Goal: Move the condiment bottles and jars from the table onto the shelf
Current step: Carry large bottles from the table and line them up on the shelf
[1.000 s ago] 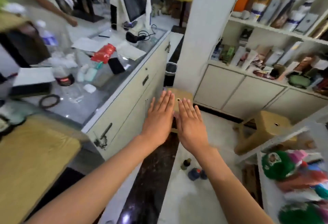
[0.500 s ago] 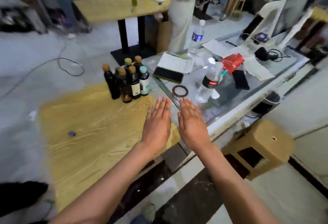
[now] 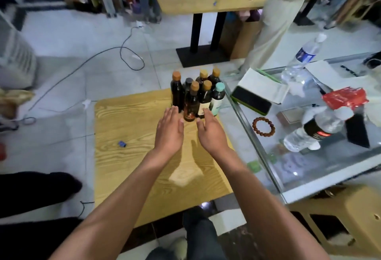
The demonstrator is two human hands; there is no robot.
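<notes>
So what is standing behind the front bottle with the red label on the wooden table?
Behind the front bottle stand more dark bottles, most with cork-coloured caps, one with a black cap. Beside them is a teal-capped bottle. Their lower parts and labels are mostly covered.

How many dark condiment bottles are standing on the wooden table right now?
7, clustered at the wooden table's far edge: five cork-capped, one black-capped, one teal-capped. More may hide behind.

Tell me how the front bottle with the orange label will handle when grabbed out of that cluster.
The front bottle is tall and narrow, so it will probably tip if nudged near the cap. It looks full of dark liquid, likely heavy for its size. It stands tight against the other bottles, so pulling it sideways may rock them; lifting straight up seems safer.
</notes>
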